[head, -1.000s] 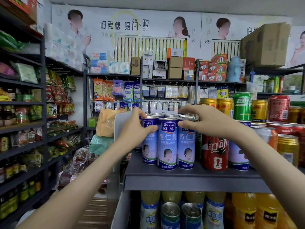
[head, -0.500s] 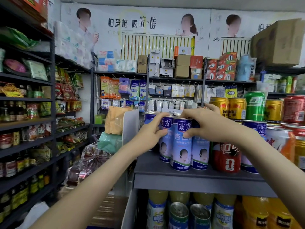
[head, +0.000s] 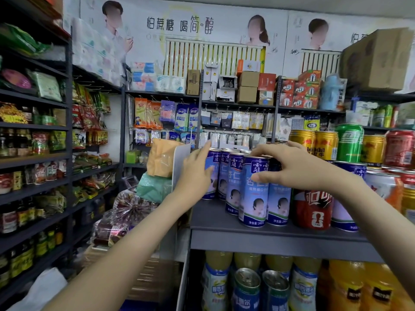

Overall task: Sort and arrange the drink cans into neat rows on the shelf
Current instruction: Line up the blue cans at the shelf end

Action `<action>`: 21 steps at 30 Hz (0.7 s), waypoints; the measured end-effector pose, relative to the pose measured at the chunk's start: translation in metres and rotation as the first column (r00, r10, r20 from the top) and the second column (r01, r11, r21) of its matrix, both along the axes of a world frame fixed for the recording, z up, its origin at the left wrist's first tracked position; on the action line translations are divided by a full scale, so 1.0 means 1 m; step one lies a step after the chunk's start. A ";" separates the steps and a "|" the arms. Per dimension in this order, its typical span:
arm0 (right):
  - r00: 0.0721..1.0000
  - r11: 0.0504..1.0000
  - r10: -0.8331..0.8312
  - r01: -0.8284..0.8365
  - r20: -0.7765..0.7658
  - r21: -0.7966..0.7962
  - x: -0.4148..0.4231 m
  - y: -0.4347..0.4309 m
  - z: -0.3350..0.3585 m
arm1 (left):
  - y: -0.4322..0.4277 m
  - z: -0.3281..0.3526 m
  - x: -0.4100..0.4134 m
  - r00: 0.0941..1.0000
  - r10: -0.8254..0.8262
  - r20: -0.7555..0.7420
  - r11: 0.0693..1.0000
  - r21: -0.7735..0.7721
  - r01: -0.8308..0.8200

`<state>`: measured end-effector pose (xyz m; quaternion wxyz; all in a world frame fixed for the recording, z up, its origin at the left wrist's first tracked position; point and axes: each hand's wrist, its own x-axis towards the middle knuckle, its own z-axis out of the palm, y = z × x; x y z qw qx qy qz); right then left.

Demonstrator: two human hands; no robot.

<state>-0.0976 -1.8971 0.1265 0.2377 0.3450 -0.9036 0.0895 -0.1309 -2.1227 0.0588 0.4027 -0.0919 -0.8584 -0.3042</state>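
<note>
Our left hand, fingers straight, touches the tall blue-and-white metal cans from nine o'clock; whether our right hand is grasping one, we cannot tell.
</note>
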 end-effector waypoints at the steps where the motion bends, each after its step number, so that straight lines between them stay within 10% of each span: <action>1: 1.000 1.000 0.009 -0.009 0.000 -0.015 0.001 -0.002 0.000 | -0.003 -0.001 -0.003 0.999 0.017 0.032 0.999 0.038 -0.018; 21: 0.997 0.974 -0.023 0.039 0.072 -0.224 0.003 0.011 0.008 | 0.002 0.010 -0.010 0.999 -0.028 0.024 0.988 0.154 0.023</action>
